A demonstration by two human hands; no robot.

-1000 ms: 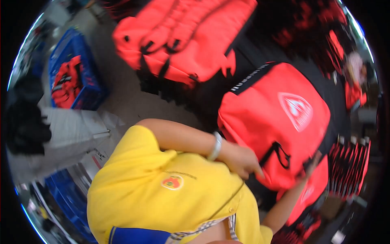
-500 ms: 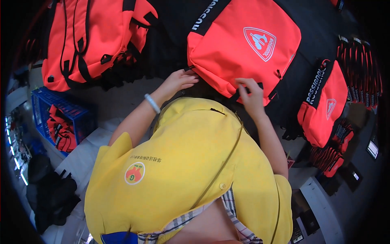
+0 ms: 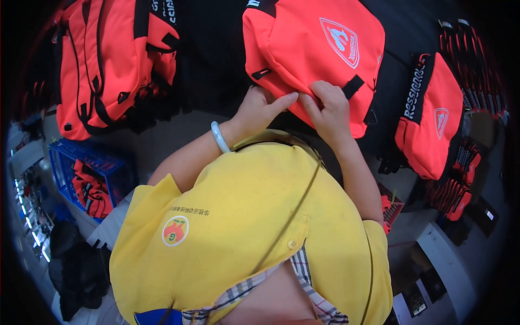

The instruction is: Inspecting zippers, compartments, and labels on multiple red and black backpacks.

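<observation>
A bright red bag [image 3: 303,54] with black trim, short black tabs and a pale shield emblem lies on a black surface in front of me. My left hand [image 3: 261,110], with a pale bangle on its wrist, pinches the bag's near edge; the thumb points right and the other fingers are partly hidden by the fabric. Close beside it, my right hand [image 3: 329,112] has its fingers bent and closed on the same edge, left of a black tab [image 3: 353,86]. The fabric between the two hands is folded.
A red backpack [image 3: 119,59] with black straps lies at the far left. Below it stands a blue crate [image 3: 65,168] holding red and black pieces. To the right are a smaller red bag [image 3: 433,119] and stacks of red and black pieces [image 3: 471,70].
My hands have come closer together and now grip the bag's near edge, which is folded up. The bag has shifted slightly left and away. The view has moved a little too.
</observation>
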